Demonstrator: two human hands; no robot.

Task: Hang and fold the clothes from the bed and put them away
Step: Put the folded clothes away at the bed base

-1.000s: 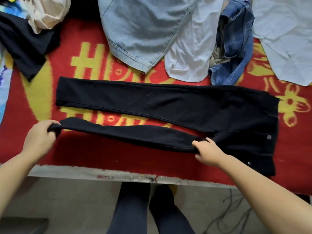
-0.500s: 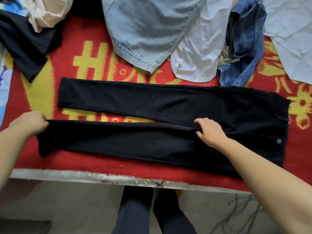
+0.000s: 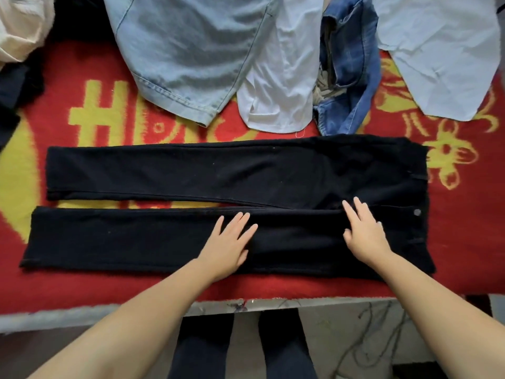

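Note:
Black trousers (image 3: 191, 173) lie flat across the red and yellow blanket (image 3: 82, 105) on the bed, legs to the left, waistband with a metal button to the right. The two legs lie side by side with a thin gap between them. My left hand (image 3: 229, 244) presses flat on the middle of the near leg. Near the crotch my right hand (image 3: 366, 231) rests flat on the same leg, fingers straight. Neither hand grips the cloth.
Behind the trousers lie light blue jeans (image 3: 185, 56), a white garment (image 3: 281, 86), crumpled darker blue jeans (image 3: 347, 77) and a pale shirt (image 3: 442, 56). A cream garment (image 3: 19, 28) and dark clothes (image 3: 13, 88) sit at far left. My legs stand at the bed edge (image 3: 273, 303).
The near leg, held up at its cuff and thigh, was spread and laid flat. My left hand let go of the cuff and moved right to the leg's middle; both hands now lie flat.

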